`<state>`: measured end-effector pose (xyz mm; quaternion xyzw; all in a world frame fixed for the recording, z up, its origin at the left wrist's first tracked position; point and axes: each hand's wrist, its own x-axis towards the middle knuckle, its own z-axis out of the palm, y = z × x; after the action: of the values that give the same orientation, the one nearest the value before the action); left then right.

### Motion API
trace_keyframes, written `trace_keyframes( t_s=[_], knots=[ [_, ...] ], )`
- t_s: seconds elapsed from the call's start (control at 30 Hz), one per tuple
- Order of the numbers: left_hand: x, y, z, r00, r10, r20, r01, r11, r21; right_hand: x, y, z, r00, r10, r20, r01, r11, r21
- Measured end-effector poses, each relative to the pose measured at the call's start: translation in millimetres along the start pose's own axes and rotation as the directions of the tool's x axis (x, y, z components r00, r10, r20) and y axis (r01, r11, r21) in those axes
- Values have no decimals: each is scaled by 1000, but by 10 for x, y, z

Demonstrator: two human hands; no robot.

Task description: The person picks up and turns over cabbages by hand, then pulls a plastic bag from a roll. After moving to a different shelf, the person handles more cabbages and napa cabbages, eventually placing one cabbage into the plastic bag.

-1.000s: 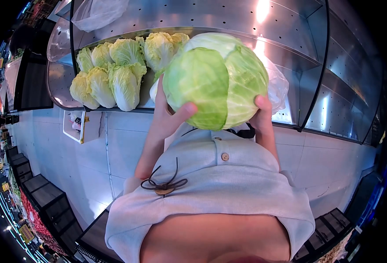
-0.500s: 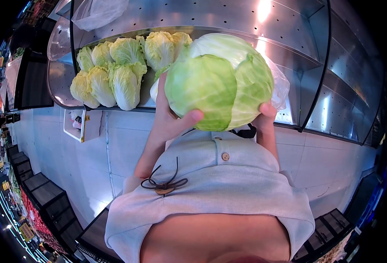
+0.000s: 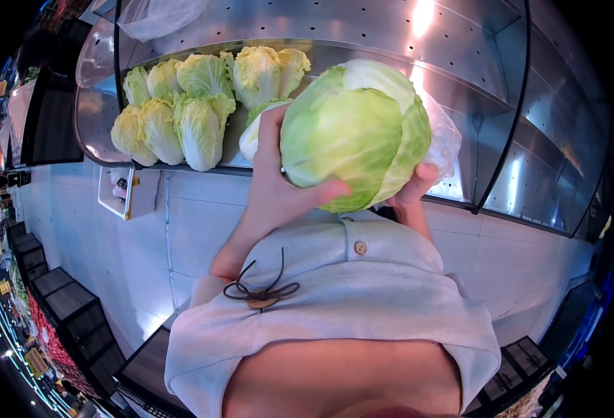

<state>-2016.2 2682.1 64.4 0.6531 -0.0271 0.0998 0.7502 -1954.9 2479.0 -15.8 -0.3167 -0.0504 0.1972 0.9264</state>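
Note:
A large round green cabbage (image 3: 352, 139) is held up in front of my chest, between both hands. My left hand (image 3: 279, 174) grips its left side, the thumb lying across the lower front and the other fingers mostly hidden behind. On the lower right, my right hand (image 3: 415, 187) supports it, with the thumb showing at the edge and the remaining fingers partly out of sight beneath. Behind the cabbage, on the metal shelf, lie several napa cabbages (image 3: 202, 129) in two rows. One more pale napa cabbage (image 3: 253, 136) is partly covered by my left hand and the cabbage.
A metal display shelf (image 3: 363, 28) with a raised rim spans the far side. Clear plastic bags (image 3: 441, 136) lie right of the cabbage, and another plastic bag (image 3: 161, 17) sits upper left. A white box (image 3: 127, 194) stands on the tiled floor. Dark crates (image 3: 70, 299) line the lower left.
The cabbage has turned between my hands and shifted slightly right and down. My left hand moved right with it, and my right thumb shows more at its lower right edge.

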Motion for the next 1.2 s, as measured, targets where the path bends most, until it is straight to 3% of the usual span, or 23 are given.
trace_keyframes(
  t_s=[0.1,0.23,0.3,0.73,1.2],
  knots=[
    [6,-59,-60,993,107,59,-111,991,80,5,62,-102,999,14,-43,-12,999,30],
    [-12,121,-32,995,-94,42,94,996,7,24,56,-87,994,27,-109,-27,1000,-2],
    [-8,150,0,991,-124,42,123,992,12,50,102,-124,996,33,-82,-27,997,79],
    [10,126,3,993,-108,48,105,992,68,112,142,-70,1000,31,-1,-30,989,144],
    [5,58,12,993,-118,30,115,991,71,74,176,-180,997,52,-54,-44,990,136]
  ],
)
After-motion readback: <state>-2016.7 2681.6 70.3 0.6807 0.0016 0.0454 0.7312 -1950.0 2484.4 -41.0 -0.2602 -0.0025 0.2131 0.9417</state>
